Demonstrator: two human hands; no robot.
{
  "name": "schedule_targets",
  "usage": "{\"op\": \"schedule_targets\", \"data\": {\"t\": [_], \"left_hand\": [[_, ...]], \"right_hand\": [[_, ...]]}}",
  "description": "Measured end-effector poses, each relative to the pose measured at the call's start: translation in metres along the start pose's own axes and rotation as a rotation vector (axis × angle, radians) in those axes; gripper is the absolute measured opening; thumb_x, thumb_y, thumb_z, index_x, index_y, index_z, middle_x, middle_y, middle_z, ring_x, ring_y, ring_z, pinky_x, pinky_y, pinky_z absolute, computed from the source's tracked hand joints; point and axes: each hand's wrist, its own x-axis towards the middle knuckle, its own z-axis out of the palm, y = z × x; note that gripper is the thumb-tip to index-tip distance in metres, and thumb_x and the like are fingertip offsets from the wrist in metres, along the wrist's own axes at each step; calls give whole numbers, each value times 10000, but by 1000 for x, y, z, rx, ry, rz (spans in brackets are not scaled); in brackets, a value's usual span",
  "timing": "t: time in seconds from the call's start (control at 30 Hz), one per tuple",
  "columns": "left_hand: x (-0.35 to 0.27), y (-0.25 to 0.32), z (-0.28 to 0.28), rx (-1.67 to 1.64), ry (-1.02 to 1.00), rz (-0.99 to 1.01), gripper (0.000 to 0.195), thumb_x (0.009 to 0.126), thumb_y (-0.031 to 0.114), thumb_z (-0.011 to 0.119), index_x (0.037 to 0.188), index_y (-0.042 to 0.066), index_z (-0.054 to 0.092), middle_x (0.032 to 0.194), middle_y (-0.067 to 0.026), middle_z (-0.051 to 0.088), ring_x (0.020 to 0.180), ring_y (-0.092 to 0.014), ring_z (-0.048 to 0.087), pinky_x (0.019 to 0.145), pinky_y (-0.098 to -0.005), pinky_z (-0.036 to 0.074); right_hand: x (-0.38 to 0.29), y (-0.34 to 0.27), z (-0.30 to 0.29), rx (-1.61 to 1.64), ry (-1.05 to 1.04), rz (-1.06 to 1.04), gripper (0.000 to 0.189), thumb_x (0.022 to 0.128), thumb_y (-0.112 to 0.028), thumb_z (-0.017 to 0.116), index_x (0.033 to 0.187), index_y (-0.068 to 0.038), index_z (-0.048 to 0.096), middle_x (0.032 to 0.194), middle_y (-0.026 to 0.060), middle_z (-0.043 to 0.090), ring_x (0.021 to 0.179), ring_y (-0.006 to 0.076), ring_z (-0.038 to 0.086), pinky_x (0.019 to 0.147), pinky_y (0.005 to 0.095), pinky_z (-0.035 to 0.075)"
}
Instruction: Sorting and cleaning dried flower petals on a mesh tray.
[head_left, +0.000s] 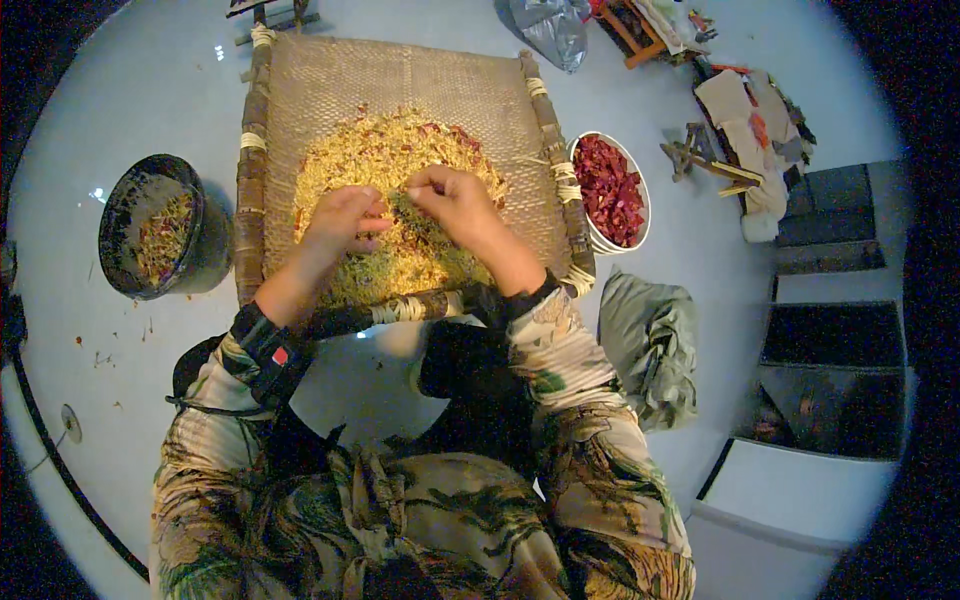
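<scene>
A large woven sieve with a frame of lashed wooden poles lies before me. Yellow seeds are heaped on it, mixed with red flakes and dark green bits. Over the middle of the heap are both hands. My left hand has its fingers partly curled; whether anything is between them is unclear. To its right, my right hand has thumb and forefinger brought together above a dark green clump. Any small piece in that pinch is too small to tell.
Left of the sieve stands a black bucket with plant scraps. A white bucket of dried red pepper pieces touches its right side. A grey-green sack lies below that, a grey plastic bag at the top. Scraps dot the left floor.
</scene>
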Motion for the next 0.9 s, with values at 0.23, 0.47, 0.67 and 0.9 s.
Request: {"op": "schedule_targets", "data": {"t": [0.23,0.47,0.67,0.9], "left_hand": [[-12,21,0,-335,-28,-108,265,891,286,472,971,41,531,853,-52,579,732,-131,566,601,-281,505],[-41,82,-51,4,302,320,198,877,192,497,1000,48,554,884,-49,596,650,-88,504,534,-201,438],[-84,103,-239,1058,837,393,413,843,310,525,1113,-3,525,1045,-132,585,843,-205,588,747,-305,465],[-62,84,-188,1154,797,195,563,805,428,544,1149,-16,500,1054,-222,575,964,-311,567,817,-378,435]], "right_hand": [[-7,-40,5,54,143,-64,340,772,-256,628,1014,-20,606,898,144,644,805,244,626,727,326,482],[-12,34,-72,-209,392,62,263,787,-148,602,979,33,602,868,125,637,772,159,600,697,280,470],[-37,70,-136,-553,618,195,299,750,-206,617,958,9,611,868,178,638,810,277,620,738,317,466],[-67,115,-177,-752,609,613,429,751,-350,619,948,32,605,872,221,625,820,331,606,727,368,454]]}}
